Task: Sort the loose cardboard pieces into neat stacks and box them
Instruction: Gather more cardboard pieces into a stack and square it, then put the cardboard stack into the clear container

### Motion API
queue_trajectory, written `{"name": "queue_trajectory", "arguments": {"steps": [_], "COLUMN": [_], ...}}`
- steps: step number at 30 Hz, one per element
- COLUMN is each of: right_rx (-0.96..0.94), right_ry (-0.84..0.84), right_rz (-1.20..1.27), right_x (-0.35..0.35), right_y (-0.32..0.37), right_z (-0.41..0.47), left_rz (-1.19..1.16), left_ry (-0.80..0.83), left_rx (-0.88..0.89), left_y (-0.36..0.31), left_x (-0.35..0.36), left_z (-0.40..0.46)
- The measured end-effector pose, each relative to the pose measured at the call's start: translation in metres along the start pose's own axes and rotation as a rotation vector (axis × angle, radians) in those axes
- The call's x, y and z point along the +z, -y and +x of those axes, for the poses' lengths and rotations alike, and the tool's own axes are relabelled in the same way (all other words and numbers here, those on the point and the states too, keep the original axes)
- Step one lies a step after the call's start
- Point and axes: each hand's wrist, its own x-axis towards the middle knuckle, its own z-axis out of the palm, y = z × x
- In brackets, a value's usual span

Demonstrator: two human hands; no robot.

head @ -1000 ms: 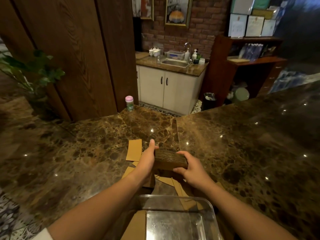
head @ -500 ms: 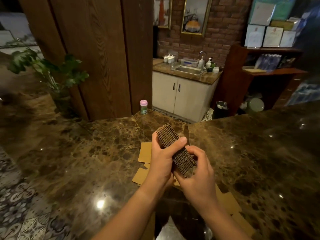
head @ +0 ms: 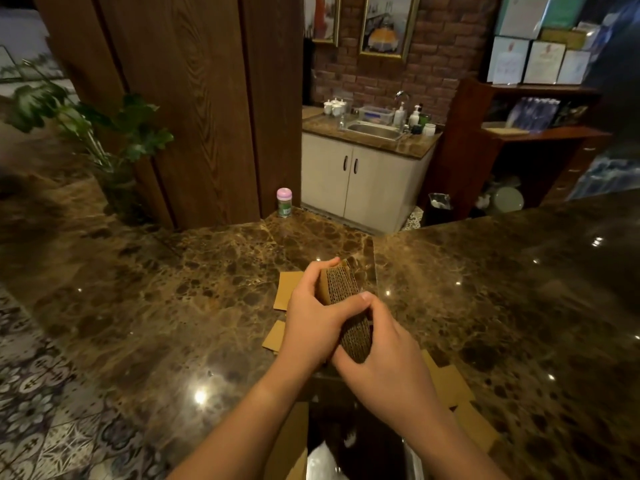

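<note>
Both my hands hold a thick stack of corrugated cardboard pieces (head: 343, 285) up above the marble counter, its ridged edge facing me. My left hand (head: 311, 317) wraps round the stack's left side with the thumb across its middle. My right hand (head: 384, 362) grips its lower end from the right. Loose flat cardboard pieces lie on the counter to the left (head: 289, 289) and to the lower right (head: 450, 389). The clear plastic box (head: 322, 462) shows only as a glossy corner at the bottom edge, with a cardboard piece (head: 294, 441) beside it.
The brown marble counter (head: 173, 306) spreads left and right, with a seam running away from me. A small pink-capped jar (head: 284, 201) stands at the far edge by the wooden pillar. A potted plant (head: 104, 133) sits at the left. A sink cabinet and shelves lie beyond.
The stack went from lying level between my hands near the counter to being raised and turned on end. My head lifted, so the clear box slid almost out of view.
</note>
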Motion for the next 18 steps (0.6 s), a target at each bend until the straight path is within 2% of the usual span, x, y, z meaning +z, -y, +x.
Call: {"name": "queue_trajectory", "arguments": {"steps": [3,7,9,13,15,18], "right_rx": [0.041,0.143,0.183,0.244,0.291,0.363], "right_ry": [0.066,0.135,0.142,0.096,0.063,0.057], "right_rz": [0.037,0.194,0.294,0.518,0.642,0.827], "right_x": [0.007,0.016,0.019,0.021,0.023,0.026], "right_y": [0.003,0.004,0.006,0.011,0.014,0.015], "right_z": [-0.005,-0.016,-0.022,-0.034,-0.040,-0.045], "left_rz": [0.225,0.206,0.068,-0.418,-0.502,-0.503], "left_ry": [-0.046,0.070,0.069,0.008,0.045,0.180], "left_rx": [0.007,-0.185,-0.286,-0.444,-0.458,-0.432], "left_y": [-0.003,-0.013,-0.018,-0.018,-0.020,-0.022], "left_x": [-0.003,-0.003,-0.006,-0.019,-0.027,-0.037], "left_z": [-0.017,-0.044,-0.057,-0.071,-0.078,-0.084]}}
